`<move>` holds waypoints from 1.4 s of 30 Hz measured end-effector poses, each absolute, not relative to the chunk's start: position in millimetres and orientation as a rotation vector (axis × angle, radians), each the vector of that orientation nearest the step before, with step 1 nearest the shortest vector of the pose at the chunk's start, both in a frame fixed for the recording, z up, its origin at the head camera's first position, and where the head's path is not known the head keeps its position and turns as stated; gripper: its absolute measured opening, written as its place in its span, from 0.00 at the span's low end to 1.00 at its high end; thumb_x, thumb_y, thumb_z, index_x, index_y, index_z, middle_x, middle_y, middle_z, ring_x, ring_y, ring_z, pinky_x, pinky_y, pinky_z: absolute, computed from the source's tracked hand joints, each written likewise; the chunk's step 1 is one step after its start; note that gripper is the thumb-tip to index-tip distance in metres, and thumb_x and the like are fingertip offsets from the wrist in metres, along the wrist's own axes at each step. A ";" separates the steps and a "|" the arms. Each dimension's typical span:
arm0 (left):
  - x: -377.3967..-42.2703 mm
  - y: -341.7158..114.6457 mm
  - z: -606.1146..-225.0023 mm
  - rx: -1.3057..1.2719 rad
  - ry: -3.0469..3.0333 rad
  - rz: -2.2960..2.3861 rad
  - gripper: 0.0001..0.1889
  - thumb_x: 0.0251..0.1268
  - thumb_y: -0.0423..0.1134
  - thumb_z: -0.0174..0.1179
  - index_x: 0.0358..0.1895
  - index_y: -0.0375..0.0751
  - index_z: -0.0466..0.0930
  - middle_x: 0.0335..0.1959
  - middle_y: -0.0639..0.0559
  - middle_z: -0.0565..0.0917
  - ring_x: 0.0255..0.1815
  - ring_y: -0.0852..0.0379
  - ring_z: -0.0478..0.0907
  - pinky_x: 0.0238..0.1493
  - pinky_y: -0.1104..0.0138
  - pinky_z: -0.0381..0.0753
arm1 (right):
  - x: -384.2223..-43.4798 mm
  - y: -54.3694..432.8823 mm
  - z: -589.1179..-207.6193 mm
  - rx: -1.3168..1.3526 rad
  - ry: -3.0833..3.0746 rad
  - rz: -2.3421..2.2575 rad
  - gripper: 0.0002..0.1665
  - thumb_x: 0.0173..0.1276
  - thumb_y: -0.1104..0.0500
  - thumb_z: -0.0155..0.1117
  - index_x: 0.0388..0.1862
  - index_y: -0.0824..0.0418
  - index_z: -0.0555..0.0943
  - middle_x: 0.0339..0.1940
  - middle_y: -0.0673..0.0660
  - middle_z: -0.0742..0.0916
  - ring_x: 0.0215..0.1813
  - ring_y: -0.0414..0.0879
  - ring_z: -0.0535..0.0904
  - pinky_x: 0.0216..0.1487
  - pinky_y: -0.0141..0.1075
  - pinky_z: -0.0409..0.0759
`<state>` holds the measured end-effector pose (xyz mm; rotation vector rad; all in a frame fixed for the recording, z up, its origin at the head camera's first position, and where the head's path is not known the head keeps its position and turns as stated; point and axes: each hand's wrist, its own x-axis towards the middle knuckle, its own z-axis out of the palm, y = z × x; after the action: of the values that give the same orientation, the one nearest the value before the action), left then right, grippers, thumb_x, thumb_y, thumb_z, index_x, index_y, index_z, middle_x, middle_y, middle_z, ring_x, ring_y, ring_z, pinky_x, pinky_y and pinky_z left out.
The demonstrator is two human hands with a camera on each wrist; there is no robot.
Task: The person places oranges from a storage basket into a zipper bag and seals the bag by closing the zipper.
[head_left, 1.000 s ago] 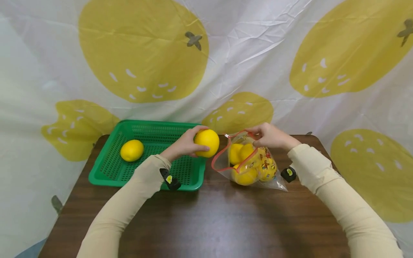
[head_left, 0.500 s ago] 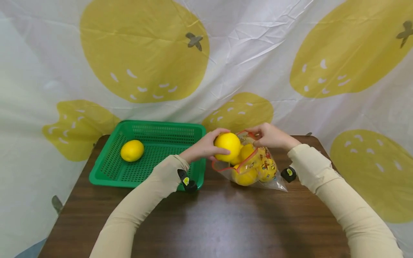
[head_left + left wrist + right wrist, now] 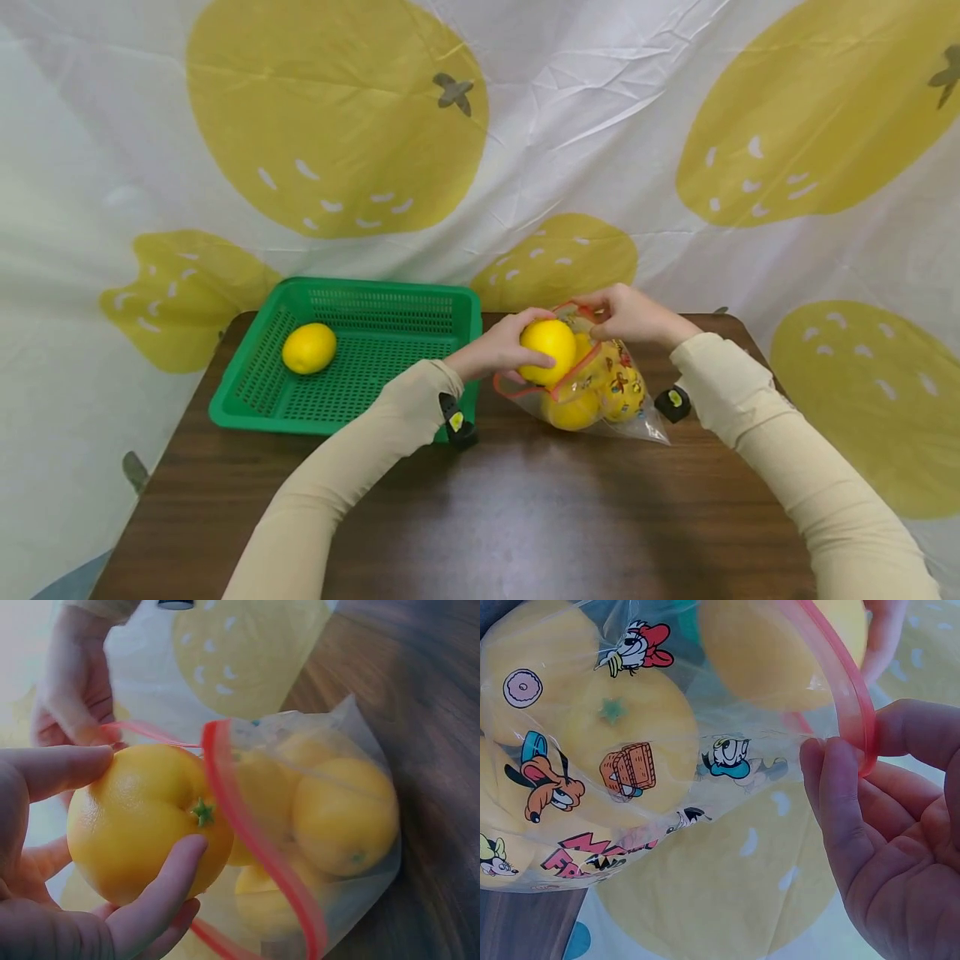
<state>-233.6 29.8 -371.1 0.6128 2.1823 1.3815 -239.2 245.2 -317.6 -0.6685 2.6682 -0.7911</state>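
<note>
My left hand (image 3: 501, 347) grips a round yellow-orange fruit with a green star-shaped stem mark, an orange (image 3: 142, 825) by its look, at the mouth of a clear zip bag (image 3: 352, 742). The bag has a red zip edge (image 3: 247, 832) and printed cartoon figures. Several like oranges (image 3: 345, 814) lie inside it. My right hand (image 3: 626, 317) pinches the red edge on the bag's far side between thumb and fingers, holding the mouth apart. In the right wrist view, the held orange (image 3: 780, 649) shows partly through the plastic, just inside the opening.
A green plastic basket (image 3: 247, 367) stands on the left of the dark wooden table (image 3: 510, 517), with one yellow lemon-shaped fruit (image 3: 309, 348) in it. A white cloth (image 3: 555, 125) printed with big yellow fruits hangs right behind the table.
My left hand has carried the orange rightward from the basket's right edge to the bag's mouth. The right hand keeps its pinch on the bag's edge, nearly still.
</note>
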 end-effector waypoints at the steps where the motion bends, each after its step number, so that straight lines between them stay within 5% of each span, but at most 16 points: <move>1: -233.6 31.5 -372.8 0.621 2.198 1.362 0.36 0.52 0.38 0.65 0.66 0.52 0.59 0.58 0.41 0.64 0.47 0.45 0.72 0.31 0.53 0.81 | -239.2 244.9 -317.4 -0.667 2.671 -0.789 0.33 0.52 0.69 0.60 0.61 0.69 0.69 0.11 0.49 0.70 0.11 0.35 0.53 0.16 0.29 0.61; 14: -230.0 44.0 -382.1 0.579 2.324 1.330 0.34 0.48 0.40 0.68 0.60 0.49 0.61 0.57 0.39 0.59 0.51 0.43 0.67 0.24 0.58 0.81 | -241.0 243.0 -317.2 -0.663 2.673 -0.783 0.33 0.50 0.70 0.59 0.60 0.70 0.70 0.16 0.52 0.78 0.11 0.36 0.54 0.15 0.29 0.61; 21: -237.3 45.7 -383.5 0.654 2.328 1.307 0.29 0.51 0.31 0.64 0.60 0.41 0.68 0.61 0.37 0.64 0.59 0.45 0.66 0.31 0.68 0.81 | -240.6 238.9 -314.8 -0.656 2.689 -0.736 0.33 0.50 0.70 0.58 0.60 0.68 0.71 0.10 0.50 0.70 0.12 0.36 0.54 0.15 0.29 0.60; 25: -239.3 44.0 -380.9 0.622 2.274 1.324 0.28 0.52 0.28 0.63 0.59 0.42 0.69 0.61 0.38 0.67 0.53 0.44 0.73 0.29 0.67 0.81 | -240.7 238.3 -314.1 -0.696 2.670 -0.751 0.32 0.50 0.71 0.58 0.59 0.69 0.72 0.26 0.61 0.83 0.11 0.36 0.54 0.16 0.30 0.61; 30: -239.1 38.5 -381.9 0.579 2.246 1.302 0.26 0.54 0.30 0.63 0.58 0.41 0.69 0.61 0.37 0.67 0.52 0.45 0.74 0.31 0.67 0.81 | -240.7 237.2 -313.2 -0.709 2.661 -0.755 0.31 0.51 0.70 0.58 0.59 0.69 0.71 0.42 0.67 0.84 0.11 0.37 0.55 0.16 0.30 0.62; 42: -255.4 -5.3 -371.5 0.602 2.436 1.129 0.27 0.55 0.38 0.63 0.60 0.40 0.70 0.58 0.39 0.71 0.49 0.45 0.75 0.42 0.62 0.79 | -241.3 237.7 -313.9 -0.657 2.670 -0.725 0.32 0.51 0.70 0.58 0.60 0.67 0.71 0.33 0.64 0.85 0.12 0.38 0.53 0.15 0.30 0.60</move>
<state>-255.4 -5.3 -371.5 0.6022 2.4364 1.1294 -241.3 237.7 -313.9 -0.6572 2.6699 -0.7251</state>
